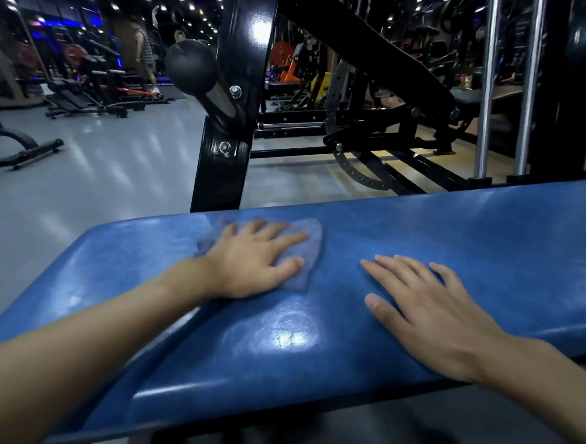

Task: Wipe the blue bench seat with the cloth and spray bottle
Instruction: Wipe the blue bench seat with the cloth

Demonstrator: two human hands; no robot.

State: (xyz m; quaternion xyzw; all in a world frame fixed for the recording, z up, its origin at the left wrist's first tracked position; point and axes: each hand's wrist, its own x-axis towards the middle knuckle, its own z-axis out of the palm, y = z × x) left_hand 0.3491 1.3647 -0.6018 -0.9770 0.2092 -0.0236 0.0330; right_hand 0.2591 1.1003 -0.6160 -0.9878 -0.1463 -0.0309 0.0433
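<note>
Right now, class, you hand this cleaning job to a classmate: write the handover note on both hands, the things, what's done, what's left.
Left hand: flat, fingers straight, pressing the cloth on the blue bench seat near its left end.
Right hand: flat on the bare seat, apart from the cloth.
Spray bottle: not in view.
Done: cloth is on the seat; wiped area cannot be told.
Left: probably wipe rightward.

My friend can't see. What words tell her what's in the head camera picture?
A person's left hand presses a blue-grey cloth flat on a shiny blue bench seat, while the right hand rests open beside it. Dark gym machines stand behind.
</note>
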